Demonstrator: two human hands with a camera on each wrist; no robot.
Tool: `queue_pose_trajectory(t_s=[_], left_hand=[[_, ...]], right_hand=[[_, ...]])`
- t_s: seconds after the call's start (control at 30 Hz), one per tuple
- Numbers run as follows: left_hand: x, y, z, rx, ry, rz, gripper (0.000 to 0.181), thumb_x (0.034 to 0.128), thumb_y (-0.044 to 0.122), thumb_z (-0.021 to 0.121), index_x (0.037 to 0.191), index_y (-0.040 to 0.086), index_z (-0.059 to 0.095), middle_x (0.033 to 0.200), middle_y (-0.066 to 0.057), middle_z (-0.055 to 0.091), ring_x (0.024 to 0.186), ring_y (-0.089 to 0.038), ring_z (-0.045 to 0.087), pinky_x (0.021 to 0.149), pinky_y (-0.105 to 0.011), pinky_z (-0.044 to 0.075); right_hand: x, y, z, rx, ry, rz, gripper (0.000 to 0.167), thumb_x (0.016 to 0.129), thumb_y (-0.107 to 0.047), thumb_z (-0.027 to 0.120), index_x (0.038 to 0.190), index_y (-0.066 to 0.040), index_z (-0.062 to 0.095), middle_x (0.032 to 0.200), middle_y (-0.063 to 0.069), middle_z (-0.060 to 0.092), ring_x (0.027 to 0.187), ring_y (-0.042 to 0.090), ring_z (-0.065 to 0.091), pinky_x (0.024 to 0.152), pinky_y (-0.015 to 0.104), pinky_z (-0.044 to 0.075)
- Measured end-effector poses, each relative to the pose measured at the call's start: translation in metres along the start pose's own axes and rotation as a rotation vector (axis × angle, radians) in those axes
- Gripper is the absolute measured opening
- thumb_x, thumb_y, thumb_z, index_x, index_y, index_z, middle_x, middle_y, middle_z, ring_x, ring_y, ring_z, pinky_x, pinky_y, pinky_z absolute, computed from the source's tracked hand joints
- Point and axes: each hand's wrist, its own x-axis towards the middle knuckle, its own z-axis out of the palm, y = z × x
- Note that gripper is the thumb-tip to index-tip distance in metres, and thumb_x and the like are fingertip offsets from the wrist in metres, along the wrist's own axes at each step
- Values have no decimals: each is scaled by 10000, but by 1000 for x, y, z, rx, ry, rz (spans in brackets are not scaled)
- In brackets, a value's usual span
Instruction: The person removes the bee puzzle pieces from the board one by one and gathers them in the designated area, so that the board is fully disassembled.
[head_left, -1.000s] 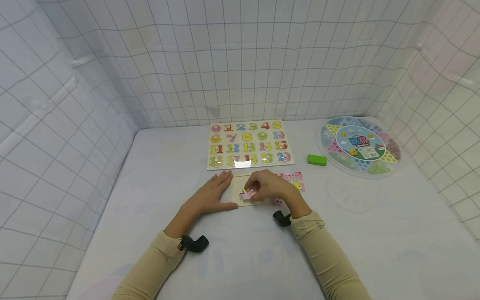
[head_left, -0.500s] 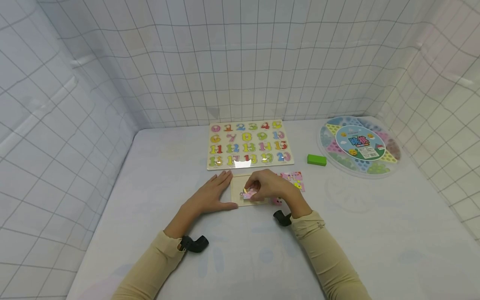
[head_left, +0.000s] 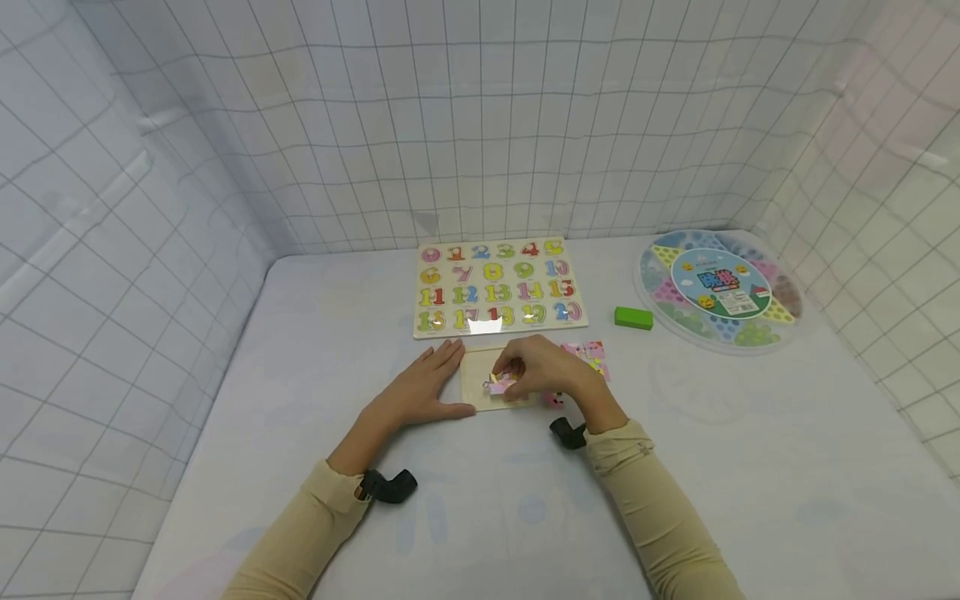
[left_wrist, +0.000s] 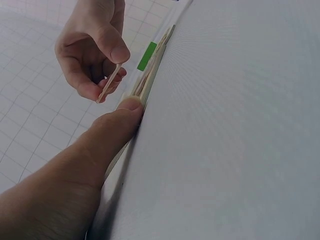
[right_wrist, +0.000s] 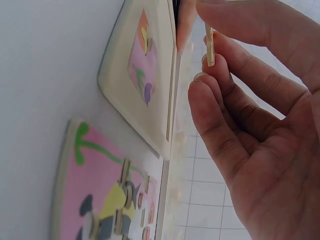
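My left hand (head_left: 420,396) lies with straight fingers along the left side of a shallow wooden puzzle tray (head_left: 472,367). Its thumb (left_wrist: 120,117) rests on the tray's front edge. Over the tray, my right hand (head_left: 540,367) pinches a thin puzzle piece (left_wrist: 109,84) between thumb and fingertips. That held piece stands nearly edge-on in both wrist views, so its picture is mostly hidden there. In the right wrist view, a pink section of jigsaw (right_wrist: 142,60) lies inside the tray. Further pink and yellow puzzle pieces (right_wrist: 100,170) lie beside the tray, partly covered by my right hand in the head view.
Behind the tray lies a wooden number board (head_left: 501,287). A green block (head_left: 633,318) sits to the right of it. Farther right is a round, clear-rimmed game board (head_left: 720,287) with a blue label. Grid-patterned cloth walls (head_left: 495,125) enclose the table.
My right hand has shifted very slightly to the right with the puzzle piece still pinched. The left hand stays in place on the tray's edge.
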Motion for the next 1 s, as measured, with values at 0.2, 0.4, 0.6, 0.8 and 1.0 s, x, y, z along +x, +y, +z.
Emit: queue_pose_trajectory(t_s=[0.2,0.4,0.6,0.8,1.0], left_hand=[[1,0,0,1,-15,0,1044,831,655,616,1553,39,180,1638,-107,165,1525,-261,146,1248,-462,157],[1,-2,2,-13,-22,-12,1045,827,667,599,1556,52,173,1643,-85,153,1527,-253,139,1251,-453,148],[2,-4,3,-21,-15,-12,1050,824,684,587,1557,59,172,1646,-78,141,1530,-243,128,1253,-444,142],[2,-4,3,-27,-21,-16,1054,823,686,589,1558,60,167,1647,-80,137,1531,-247,123,1253,-446,144],[2,-2,1,-41,-29,-21,1045,826,657,609,1557,53,169,1646,-84,138,1531,-247,122,1254,-445,137]], right_hand=[[-5,5,-2,4,8,25,286,725,-159,859,981,-118,737,902,-24,683,799,98,571,729,221,510],[-18,12,-8,-9,8,71,280,732,-131,847,987,-118,730,905,-19,676,807,111,560,731,230,503],[-38,24,-19,-43,38,96,284,737,-128,838,998,-105,730,915,-1,678,807,139,566,726,246,498],[-57,42,-25,-68,59,155,250,747,-143,835,973,-130,731,881,-12,649,802,142,541,718,261,492],[-73,54,-28,-65,56,208,261,744,-133,834,983,-129,728,931,-8,657,849,149,545,767,279,492]])
